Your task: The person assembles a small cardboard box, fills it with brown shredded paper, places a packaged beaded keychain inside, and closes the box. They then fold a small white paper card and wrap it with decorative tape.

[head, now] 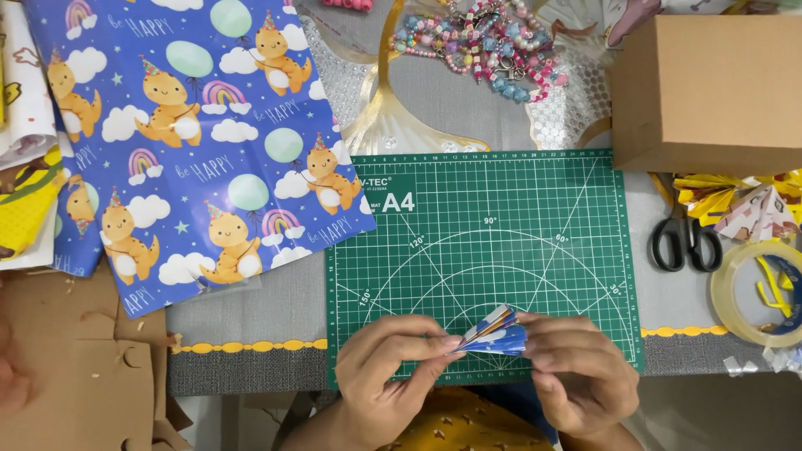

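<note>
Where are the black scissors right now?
In the head view, the black scissors lie on the right, beside the green cutting mat, below the cardboard box and left of the tape roll.

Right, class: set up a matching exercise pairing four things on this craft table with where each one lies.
Things:
1. scissors
2. tape roll
3. cardboard box
4. folded paper

Places:
A. top right corner
B. between both hands, over the mat
C. right edge, below the scissors
D. just right of the mat

Pairs: 1-D, 2-C, 3-A, 4-B
</note>
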